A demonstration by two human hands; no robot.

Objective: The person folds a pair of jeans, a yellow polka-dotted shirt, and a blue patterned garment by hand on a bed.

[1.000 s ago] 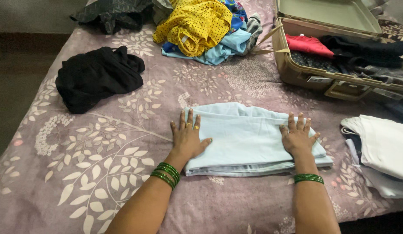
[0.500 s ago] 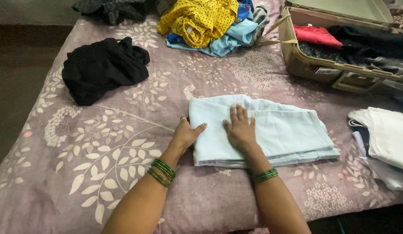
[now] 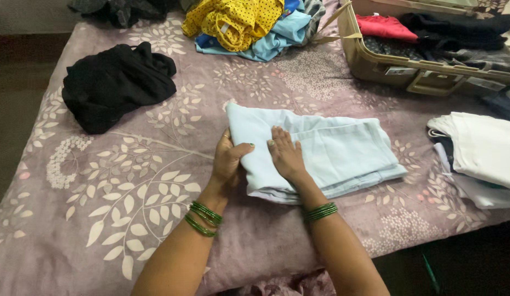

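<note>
Left hand (image 3: 228,159) grip pinching folded pale blue cloth (image 3: 331,151) edge, right hand (image 3: 285,156) flat on it

Green bangles (image 3: 203,218) circle both bare wrists; a gold ring (image 3: 226,135) shows.

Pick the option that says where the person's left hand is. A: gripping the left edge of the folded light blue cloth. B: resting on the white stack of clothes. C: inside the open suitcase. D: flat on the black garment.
A: the left hand curls around the left edge of the folded light blue cloth, thumb on top, while the right hand presses flat on the cloth beside it.
</note>
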